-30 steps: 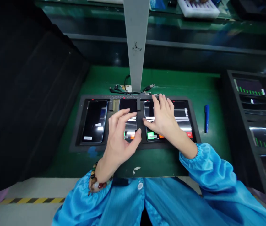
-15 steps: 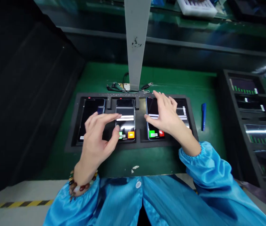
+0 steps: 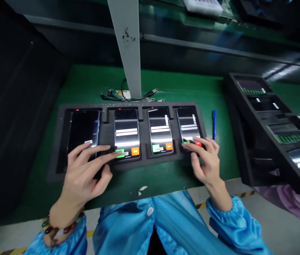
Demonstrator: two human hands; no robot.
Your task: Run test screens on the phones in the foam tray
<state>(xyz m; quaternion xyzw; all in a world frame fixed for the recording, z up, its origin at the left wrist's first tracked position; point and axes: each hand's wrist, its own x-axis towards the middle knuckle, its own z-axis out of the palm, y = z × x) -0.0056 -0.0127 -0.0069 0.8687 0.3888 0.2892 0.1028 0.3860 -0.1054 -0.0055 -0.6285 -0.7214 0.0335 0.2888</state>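
Several smartphones lie face up in a black tray (image 3: 107, 166). My left hand (image 3: 83, 171) is open over the tray's left part, its index fingertip at the green button of the second smartphone (image 3: 126, 122). That hand partly covers the leftmost smartphone (image 3: 82, 125), whose screen is mostly dark. The third smartphone (image 3: 160, 136) shows a green and an orange button, with no hand on it. At the right end, my right hand (image 3: 205, 159) is open, a fingertip at the green button of the rightmost smartphone (image 3: 188, 122); a red button shows beside it.
Behind the tray, black cables (image 3: 136, 100) lie at the foot of a grey post (image 3: 128, 46). A blue pen (image 3: 214, 124) is to the right. Farther right stands a black rack (image 3: 235, 117) holding more phones. A pink sleeve (image 3: 293, 205) shows at the right edge.
My right hand has moved off the third smartphone to the rightmost one. My left hand has come down to the second smartphone's green button. The view has shifted to the right.
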